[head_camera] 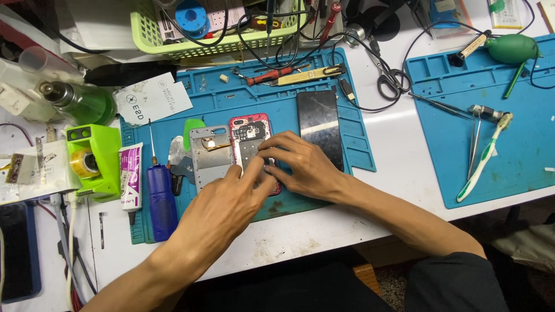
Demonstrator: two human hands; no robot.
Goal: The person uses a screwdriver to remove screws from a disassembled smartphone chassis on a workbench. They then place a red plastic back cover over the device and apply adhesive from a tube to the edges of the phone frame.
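Head view shows your left hand point(222, 202) and right hand point(300, 164) pressing fingertips onto the red opened phone point(250, 138) on a blue mat point(324, 69). Beyond your fingers stands a green basket point(144, 32); white tabletop point(393, 144) spreads right.

Bright, even light falls from above across the whole frame, with no dim corner. The white table point(399, 156) at centre right is nearly washed out, and the dark screen panel point(318, 127) at upper centre carries a soft grey sheen. Shadows are short and soft, pooling under the left hand point(222, 205) and right hand point(300, 164). Focus is sharp at centre; edges bow outward slightly, most at the left and top.
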